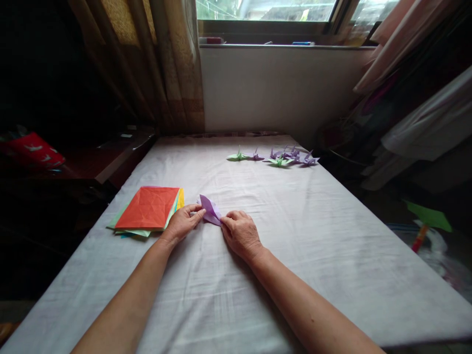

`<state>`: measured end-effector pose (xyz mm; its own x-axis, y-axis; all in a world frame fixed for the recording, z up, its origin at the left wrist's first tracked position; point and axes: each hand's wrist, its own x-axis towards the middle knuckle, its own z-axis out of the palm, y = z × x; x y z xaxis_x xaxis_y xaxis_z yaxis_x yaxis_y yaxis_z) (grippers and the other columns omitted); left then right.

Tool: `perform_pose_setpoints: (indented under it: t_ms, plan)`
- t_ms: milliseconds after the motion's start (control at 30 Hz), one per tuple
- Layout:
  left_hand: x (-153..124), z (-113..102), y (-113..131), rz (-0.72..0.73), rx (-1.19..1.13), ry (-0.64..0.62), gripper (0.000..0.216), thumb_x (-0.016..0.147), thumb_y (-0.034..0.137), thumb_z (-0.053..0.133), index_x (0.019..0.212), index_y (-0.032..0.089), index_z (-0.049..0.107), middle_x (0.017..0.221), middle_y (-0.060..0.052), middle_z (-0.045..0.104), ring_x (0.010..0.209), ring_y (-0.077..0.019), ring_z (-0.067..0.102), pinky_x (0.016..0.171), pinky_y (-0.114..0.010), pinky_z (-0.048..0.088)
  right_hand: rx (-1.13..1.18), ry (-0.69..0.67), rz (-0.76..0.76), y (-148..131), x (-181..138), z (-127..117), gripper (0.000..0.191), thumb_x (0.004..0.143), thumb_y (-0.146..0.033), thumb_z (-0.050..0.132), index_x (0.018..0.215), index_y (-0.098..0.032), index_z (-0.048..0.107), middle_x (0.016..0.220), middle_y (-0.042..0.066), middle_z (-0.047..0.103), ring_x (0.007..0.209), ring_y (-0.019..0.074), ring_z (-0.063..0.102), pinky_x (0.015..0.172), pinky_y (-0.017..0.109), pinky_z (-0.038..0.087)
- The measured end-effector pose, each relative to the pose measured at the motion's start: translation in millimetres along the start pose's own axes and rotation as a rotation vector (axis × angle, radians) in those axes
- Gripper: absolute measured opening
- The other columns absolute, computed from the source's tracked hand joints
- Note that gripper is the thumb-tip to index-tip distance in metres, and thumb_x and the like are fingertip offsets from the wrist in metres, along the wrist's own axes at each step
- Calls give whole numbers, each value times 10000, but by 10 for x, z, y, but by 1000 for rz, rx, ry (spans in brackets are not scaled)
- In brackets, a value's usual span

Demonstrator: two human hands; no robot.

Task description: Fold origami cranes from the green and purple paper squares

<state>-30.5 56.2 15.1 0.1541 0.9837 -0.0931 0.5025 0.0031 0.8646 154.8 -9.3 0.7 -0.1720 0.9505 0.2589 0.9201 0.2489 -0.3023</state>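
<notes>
A partly folded purple origami paper [209, 208] is between my two hands, low over the middle of the white-covered table [221, 275]. My left hand [183, 221] pinches its left side between thumb and fingers. At its lower right corner, my right hand [241, 232] grips the paper with thumb and forefinger, the other fingers curled in. One pointed flap of the purple paper stands up between the hands. Just left of my left hand lies a stack of coloured paper sheets [149, 209], red on top, with green, yellow and blue edges showing.
Several purple paper cranes [294, 153] and green paper cranes [279, 161] stand near the table's far right edge. A window [265, 10] and curtain [177, 64] are behind. Clothes hang at right, above a green paper piece [429, 215]. A red patterned item [35, 150] sits at left.
</notes>
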Motion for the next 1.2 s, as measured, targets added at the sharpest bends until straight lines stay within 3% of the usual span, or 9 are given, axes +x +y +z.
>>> perform_pose_setpoints:
  t_ms: [233,533,667,867,1200]
  plan:
    - [22,76,21,-39,-84,77,441,625,571,648,782,160,689,532,32,556,458,-113,480,470,-226,370,-3,-7,-13,1,-6,0,216,955,-282,507,1030,-257,708,1042,51,664,940,207,539,810,317,374]
    - [48,99,-16,-84,2,193,248,691,440,608,625,203,579,426,77,460,401,-97,410,419,-207,278,-25,-36,-18,-20,0,-16,263,943,-252,496,1155,-248,652,1070,76,639,954,219,518,814,322,367]
    - [82,116,-11,-80,11,190,221,687,420,618,663,201,614,454,69,509,400,-101,444,410,-204,295,-45,-54,-38,-27,1,-28,271,951,-256,479,1145,-276,667,1071,68,633,946,217,514,799,327,358]
    - [129,69,73,1,-46,199,346,711,486,623,877,192,698,653,22,654,451,-108,531,437,-205,388,-58,-60,-45,-25,8,-20,270,963,-284,465,1131,-282,676,1066,70,632,947,220,511,785,331,355]
    - [285,-83,106,115,-96,193,308,640,471,660,757,187,657,622,31,588,453,-97,503,468,-213,409,-62,-57,-49,-32,6,-25,276,973,-297,447,1135,-282,670,1071,75,629,945,217,509,795,329,357]
